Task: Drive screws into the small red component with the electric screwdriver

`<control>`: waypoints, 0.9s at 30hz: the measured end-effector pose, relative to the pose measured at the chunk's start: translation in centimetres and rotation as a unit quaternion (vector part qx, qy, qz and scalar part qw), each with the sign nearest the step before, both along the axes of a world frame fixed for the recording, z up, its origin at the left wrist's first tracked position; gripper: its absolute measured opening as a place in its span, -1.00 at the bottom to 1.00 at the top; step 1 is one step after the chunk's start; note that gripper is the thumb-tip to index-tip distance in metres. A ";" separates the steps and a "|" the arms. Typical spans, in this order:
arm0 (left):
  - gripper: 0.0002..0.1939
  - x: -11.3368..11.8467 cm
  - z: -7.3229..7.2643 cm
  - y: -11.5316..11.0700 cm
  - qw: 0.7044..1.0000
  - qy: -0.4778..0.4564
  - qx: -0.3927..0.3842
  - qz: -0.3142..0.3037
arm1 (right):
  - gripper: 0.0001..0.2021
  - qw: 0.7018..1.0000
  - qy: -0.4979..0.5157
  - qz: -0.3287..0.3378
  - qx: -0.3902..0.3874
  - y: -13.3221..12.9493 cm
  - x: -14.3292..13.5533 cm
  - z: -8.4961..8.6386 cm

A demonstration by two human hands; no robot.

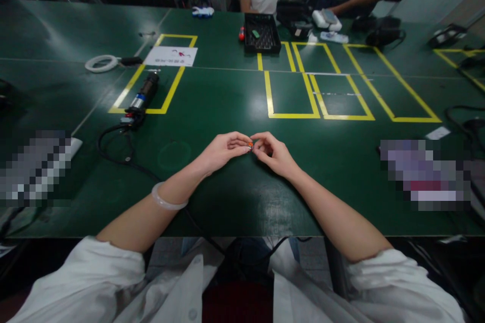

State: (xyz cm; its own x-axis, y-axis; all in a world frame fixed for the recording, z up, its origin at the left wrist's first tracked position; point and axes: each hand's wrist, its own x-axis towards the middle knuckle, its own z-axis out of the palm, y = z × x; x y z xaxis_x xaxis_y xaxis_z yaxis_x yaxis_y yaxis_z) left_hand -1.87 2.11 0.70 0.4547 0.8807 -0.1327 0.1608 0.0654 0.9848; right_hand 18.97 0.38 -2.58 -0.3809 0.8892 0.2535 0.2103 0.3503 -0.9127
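My left hand [226,151] pinches a small orange piece [250,145] between thumb and fingertips, with a dark or metallic bit at its lower end. It is too small and too covered for me to tell its kind. Fingers curled, my right hand [276,154] meets the left at that piece. Its thumb and index fingertip close in beside the orange spot, and what they grip is hidden. Both hands are held over the green table [227,202], near its front edge. A pale bangle [166,199] circles my left wrist.
An electric screwdriver [142,98] with a black cable lies left, inside a yellow tape frame near a white paper sheet [170,56]. A black tray [261,35] holding a green piece stands at the back. Several tape frames lie right. Two people sit opposite.
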 end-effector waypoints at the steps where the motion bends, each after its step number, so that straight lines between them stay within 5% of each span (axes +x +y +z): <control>1: -0.61 -0.1 -0.2 0.0 1.000 0.001 -0.003 -0.009 | -0.72 1.000 0.002 0.007 0.008 0.0 0.0 0.1; 7: -0.48 -0.4 -0.5 -0.4 1.000 -0.007 -0.009 -0.002 | -0.84 0.998 -0.018 0.008 0.056 -0.1 -0.3 0.2; 21: -0.61 0.0 -0.4 -0.8 0.991 0.029 0.129 0.001 | -0.86 0.998 -0.010 -0.025 0.057 0.1 -0.2 0.0; 27: -0.60 -0.2 -0.6 -0.8 0.985 0.056 0.161 -0.007 | -0.72 0.992 0.090 -0.014 -0.090 0.3 -0.5 -0.3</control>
